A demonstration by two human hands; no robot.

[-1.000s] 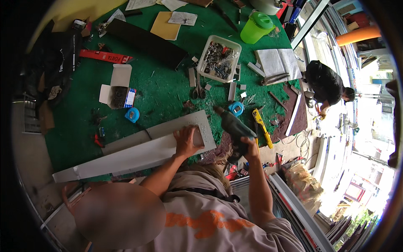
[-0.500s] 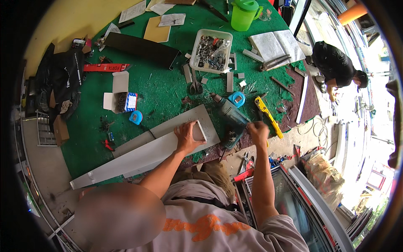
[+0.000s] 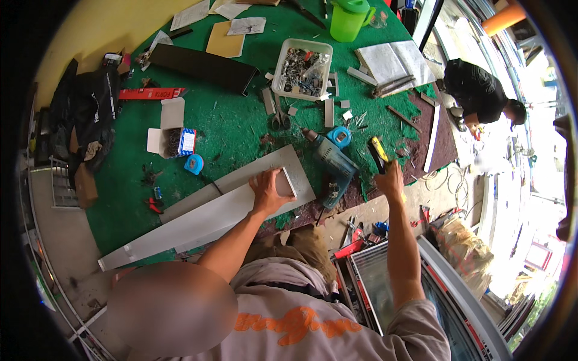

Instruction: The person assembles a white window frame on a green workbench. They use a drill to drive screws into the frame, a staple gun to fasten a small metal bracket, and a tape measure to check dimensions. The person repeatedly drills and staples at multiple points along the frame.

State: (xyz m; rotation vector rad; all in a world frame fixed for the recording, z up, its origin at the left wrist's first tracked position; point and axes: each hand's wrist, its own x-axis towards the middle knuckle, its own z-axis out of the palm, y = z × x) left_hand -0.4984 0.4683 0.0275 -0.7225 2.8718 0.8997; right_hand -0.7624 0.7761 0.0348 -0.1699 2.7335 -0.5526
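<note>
Taking the middle of the table [image 3: 223, 139] as the dial's centre and the person's body as six o'clock, the top wears a scuffed green covering, littered with slivers and offcuts, ragged toward three o'clock, where a maroon surface [image 3: 444, 139] shows. A long white channel [image 3: 208, 218] slants along the near edge from six to eight, on a flat grey sheet [image 3: 292, 157]. The left hand [image 3: 265, 191] grips across its right end, fingers over the far edge, thumb toward the near one. Between three and four, the right hand [image 3: 391, 180] is curled around a yellow-and-black hand tool [image 3: 377, 146]. A teal drill [image 3: 337, 168] lies at four, near a blue tape measure [image 3: 340, 137].

A white tub [image 3: 303, 67] of small hardware sits at one, a green jug [image 3: 349, 23] beyond; an open book [image 3: 397, 63] lies at two, a dark channel [image 3: 201, 69] at eleven, an open carton [image 3: 173, 141] at nine.

Off the table, a yellow wall [image 3: 99, 42] rises at ten, a black bag [image 3: 99, 111] hangs at nine, framed panes [image 3: 385, 283] lean at five, and a co-worker [image 3: 475, 90] bends between two and three, against bright daylight.
</note>
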